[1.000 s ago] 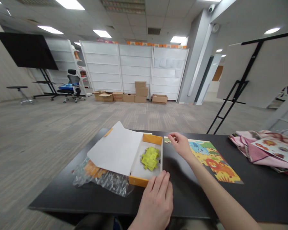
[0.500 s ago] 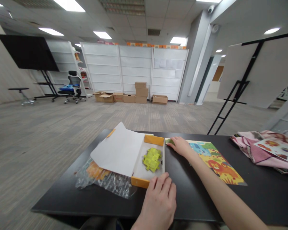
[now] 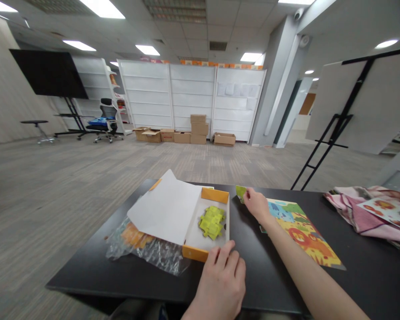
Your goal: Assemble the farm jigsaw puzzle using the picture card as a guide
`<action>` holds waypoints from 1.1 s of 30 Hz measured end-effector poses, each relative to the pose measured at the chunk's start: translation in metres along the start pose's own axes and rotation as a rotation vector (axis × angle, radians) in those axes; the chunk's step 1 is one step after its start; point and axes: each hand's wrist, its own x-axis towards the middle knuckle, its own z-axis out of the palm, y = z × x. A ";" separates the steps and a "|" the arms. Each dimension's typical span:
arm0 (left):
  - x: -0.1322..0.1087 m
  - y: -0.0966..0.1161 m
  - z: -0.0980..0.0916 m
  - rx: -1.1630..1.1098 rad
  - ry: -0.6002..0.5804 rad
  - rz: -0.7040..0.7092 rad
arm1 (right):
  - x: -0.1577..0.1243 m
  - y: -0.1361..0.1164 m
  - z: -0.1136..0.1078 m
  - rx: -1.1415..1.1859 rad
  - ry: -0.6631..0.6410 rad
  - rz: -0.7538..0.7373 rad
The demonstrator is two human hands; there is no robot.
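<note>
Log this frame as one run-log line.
Right hand: green puzzle piece | Left hand: orange box corner | Nearby: animal picture sheet

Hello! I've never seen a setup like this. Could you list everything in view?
Table: one, black, in front of the person.
Box: one, orange and white, on the table.
Puzzle pieces: a small pile, yellow-green, inside the box.
Paper sheet: one, white, left of the box.
Plastic bag: one, clear, under the sheet's near edge.
Picture board: one, multicoloured, right of the box.
Cloth: one, pink, far right of the table.
Cardboard boxes: several, brown, by the far wall.
Office chair: one, black and white, far left.
Left hand: one, on the box's near corner.
Right hand: one, holding a green puzzle piece.
</note>
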 end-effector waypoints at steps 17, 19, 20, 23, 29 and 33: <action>-0.001 -0.001 0.002 -0.011 0.028 0.011 | -0.045 -0.071 -0.054 0.764 -0.279 -0.466; 0.000 -0.001 0.002 -0.014 0.022 0.011 | -0.034 -0.055 -0.048 0.677 -0.155 -0.414; -0.001 0.000 0.002 -0.016 0.019 0.009 | -0.027 -0.044 -0.044 0.601 -0.093 -0.356; -0.001 0.000 0.002 -0.023 0.012 0.005 | -0.010 -0.008 -0.028 0.214 -0.056 -0.209; 0.000 0.000 0.002 -0.021 0.018 -0.001 | -0.006 0.011 -0.011 -0.172 -0.218 -0.207; 0.000 0.001 0.002 -0.016 0.014 0.007 | -0.006 -0.001 -0.016 -0.252 -0.229 -0.190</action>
